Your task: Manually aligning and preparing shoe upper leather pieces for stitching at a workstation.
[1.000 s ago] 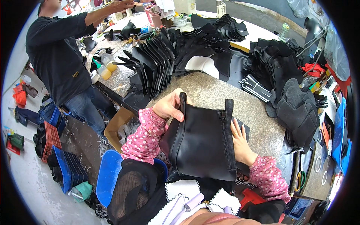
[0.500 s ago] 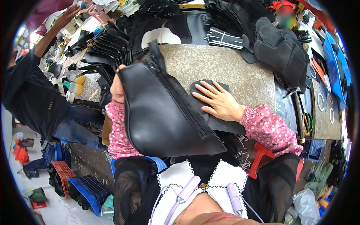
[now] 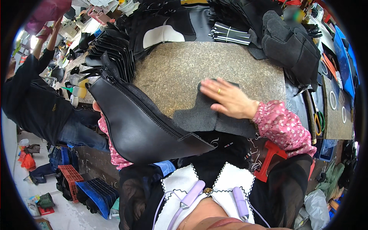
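Note:
A black leather boot upper [image 3: 134,122] with a long zipper [image 3: 145,103] along one edge hangs tilted at the left, over the board's near edge. My left hand [image 3: 96,106] grips it from its left side; most of the fingers are hidden behind the leather. On the board lies a dark grey felt boot lining [image 3: 197,117], its foot part toward me. My right hand [image 3: 228,97] rests on the lining's upper part, palm down with fingers stretched out, slightly blurred.
The speckled board [image 3: 168,63] bears the lining. Behind it lie a white rounded piece [image 3: 163,36] and a tied bundle of strips [image 3: 230,33]. Grey felt pieces [image 3: 289,48] are stacked at right, near scissors [image 3: 319,122]. Black pieces [image 3: 115,50] stand at left; a co-worker [image 3: 34,103] sits beyond.
My left hand has moved the boot upper left and turned it, uncovering more of the felt lining. My right hand has shifted slightly right, still over the lining.

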A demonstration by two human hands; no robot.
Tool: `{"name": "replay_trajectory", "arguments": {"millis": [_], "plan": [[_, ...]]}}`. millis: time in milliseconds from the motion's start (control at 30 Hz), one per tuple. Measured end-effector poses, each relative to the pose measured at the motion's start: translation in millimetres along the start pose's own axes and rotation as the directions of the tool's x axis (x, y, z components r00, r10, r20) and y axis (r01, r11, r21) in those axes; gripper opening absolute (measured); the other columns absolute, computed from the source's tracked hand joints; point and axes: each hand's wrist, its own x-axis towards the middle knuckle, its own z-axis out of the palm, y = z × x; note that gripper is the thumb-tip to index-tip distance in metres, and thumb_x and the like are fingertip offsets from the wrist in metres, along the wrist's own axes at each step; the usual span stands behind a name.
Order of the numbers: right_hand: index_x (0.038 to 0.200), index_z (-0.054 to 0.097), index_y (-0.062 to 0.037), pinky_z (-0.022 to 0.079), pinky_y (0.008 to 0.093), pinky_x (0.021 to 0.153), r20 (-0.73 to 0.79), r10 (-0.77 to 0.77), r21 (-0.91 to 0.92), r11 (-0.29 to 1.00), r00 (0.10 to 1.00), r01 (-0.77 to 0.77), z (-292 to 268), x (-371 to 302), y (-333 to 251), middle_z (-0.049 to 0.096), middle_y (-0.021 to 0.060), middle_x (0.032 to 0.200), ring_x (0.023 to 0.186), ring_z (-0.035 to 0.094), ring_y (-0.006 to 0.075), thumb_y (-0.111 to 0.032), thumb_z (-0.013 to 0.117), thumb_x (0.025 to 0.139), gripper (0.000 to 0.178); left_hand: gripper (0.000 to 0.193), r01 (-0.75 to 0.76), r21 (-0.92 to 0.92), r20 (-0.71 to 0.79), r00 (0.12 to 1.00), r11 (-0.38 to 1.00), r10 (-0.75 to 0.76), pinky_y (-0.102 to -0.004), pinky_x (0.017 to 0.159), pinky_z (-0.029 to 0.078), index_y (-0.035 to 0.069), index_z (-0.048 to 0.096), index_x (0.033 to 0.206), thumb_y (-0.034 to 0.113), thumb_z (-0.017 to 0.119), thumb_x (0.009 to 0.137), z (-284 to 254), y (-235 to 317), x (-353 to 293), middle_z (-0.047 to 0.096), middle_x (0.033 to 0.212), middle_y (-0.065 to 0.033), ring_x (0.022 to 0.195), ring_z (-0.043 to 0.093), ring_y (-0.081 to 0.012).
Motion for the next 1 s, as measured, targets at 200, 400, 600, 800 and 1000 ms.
{"name": "replay_trajectory", "arguments": {"millis": [200,400,600,800,1000], "plan": [[0.140,0.028,-0.0141,0.010,0.0410,0.112,0.099,-0.002,0.034,0.999,0.995,-0.001,8,-4,4,0.022,0.0128,0.147,0.138,0.014,0.0264,-0.048,0.029,0.094,0.058,0.049,0.033,-0.076,0.096,0.995,0.997,-0.025,-0.0465,0.087,0.046,0.006,0.054,0.112,0.021,0.077,0.071,-13,-7,10,0.058,0.112,-0.0152,0.103,0.057,-0.0283],[0.144,0.017,-0.0181,-0.001,0.0407,0.112,0.010,0.303,0.803,0.565,0.953,-0.188,-36,1,40,0.003,0.0096,0.151,0.139,-0.003,0.0227,-0.060,0.010,0.091,0.067,0.049,0.073,-0.135,0.251,0.967,0.988,-0.038,-0.0466,0.088,0.045,0.007,0.055,0.112,0.021,0.077,0.071,-14,-3,17,0.058,0.112,-0.0139,0.103,0.057,-0.0273],[0.144,0.018,-0.0198,-0.005,0.0426,0.111,-0.318,0.199,0.322,0.942,0.927,-0.092,-58,49,36,0.004,0.0095,0.151,0.139,-0.007,0.0243,-0.045,0.013,0.096,0.054,0.049,0.132,-0.160,0.370,0.927,0.978,-0.064,-0.0467,0.088,0.044,0.008,0.056,0.113,0.021,0.077,0.071,-18,4,24,0.058,0.112,-0.0127,0.103,0.056,-0.0263],[0.141,0.027,-0.0199,0.004,0.0457,0.112,-0.057,-0.027,-0.133,0.991,0.998,0.020,30,60,12,0.015,0.0107,0.149,0.139,0.008,0.0231,-0.043,0.028,0.095,0.051,0.042,0.050,-0.093,0.199,0.980,0.994,-0.031,-0.0444,0.081,0.047,0.007,0.057,0.105,0.018,0.077,0.070,-1,-5,4,0.061,0.103,-0.0139,0.095,0.060,-0.0276],[0.143,0.023,-0.0192,0.000,0.0469,0.111,-0.011,0.010,-0.162,0.987,1.000,-0.011,22,51,14,0.012,0.0117,0.149,0.139,0.002,0.0276,-0.042,0.030,0.095,0.054,0.044,0.104,0.211,-0.127,0.989,0.972,-0.078,-0.0351,0.073,0.043,0.010,0.045,0.089,0.027,0.079,0.067,-10,-23,4,0.050,0.082,-0.0034,0.082,0.053,-0.0198]]}}
